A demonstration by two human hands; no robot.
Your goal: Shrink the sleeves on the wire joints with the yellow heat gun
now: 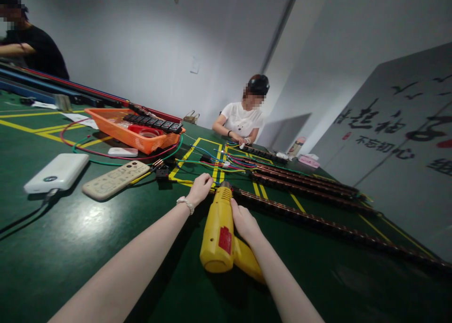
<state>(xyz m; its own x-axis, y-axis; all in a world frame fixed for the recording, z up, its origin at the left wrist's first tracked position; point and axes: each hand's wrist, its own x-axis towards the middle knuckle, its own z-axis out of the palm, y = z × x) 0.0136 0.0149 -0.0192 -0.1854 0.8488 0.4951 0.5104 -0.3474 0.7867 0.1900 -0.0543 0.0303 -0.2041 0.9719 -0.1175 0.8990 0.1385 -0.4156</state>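
Note:
A yellow heat gun (pixel 218 233) lies on the green table, its nozzle pointing away from me and its handle out to the right. My right hand (pixel 245 219) is at the gun's right side near the front; its fingers are partly hidden, and I cannot tell whether they grip it. Just left of the nozzle, my left hand (pixel 200 189) is closed, with wires beside its fingertips; what it pinches is too small to make out. From the nozzle area a long dark strip (pixel 303 216) with copper-coloured parts runs to the right.
An orange basket (pixel 141 141) with parts stands at the back left. Nearer are a remote control (pixel 115 179), a white power bank (pixel 58 172) and a black block (pixel 162 173). More strips (pixel 300 184) lie at right. A person (pixel 242 118) works across the table; another is far left.

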